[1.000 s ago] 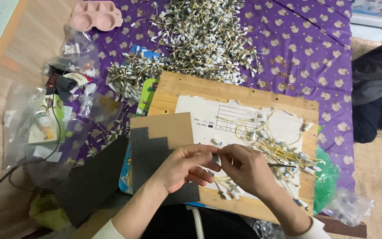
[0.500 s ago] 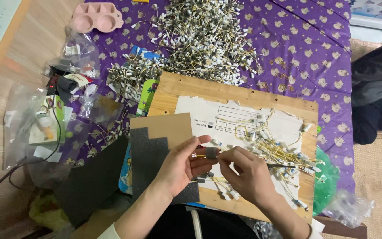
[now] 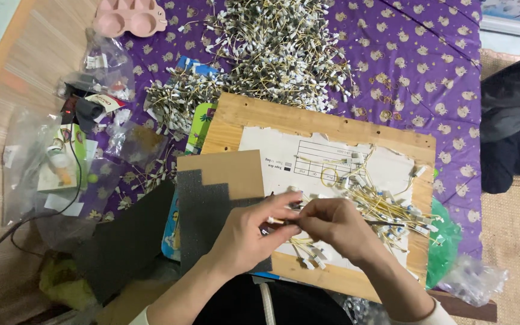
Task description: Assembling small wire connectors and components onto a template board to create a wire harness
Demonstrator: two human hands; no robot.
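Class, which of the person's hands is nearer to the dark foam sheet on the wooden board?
Left. The left hand lies over the dark foam sheet, overlapping its right edge; the right hand sits further right, over the white paper.

A small white tag on a thin yellow cord point(image 3: 275, 221) is pinched between the fingertips of the left hand point(image 3: 249, 236) and the right hand point(image 3: 336, 225), lying roughly level above the near edge of the wooden board point(image 3: 332, 123). Just right of it, a loose heap of like yellow-corded tags point(image 3: 386, 201) sprawls across the white paper sheet point(image 3: 284, 150).
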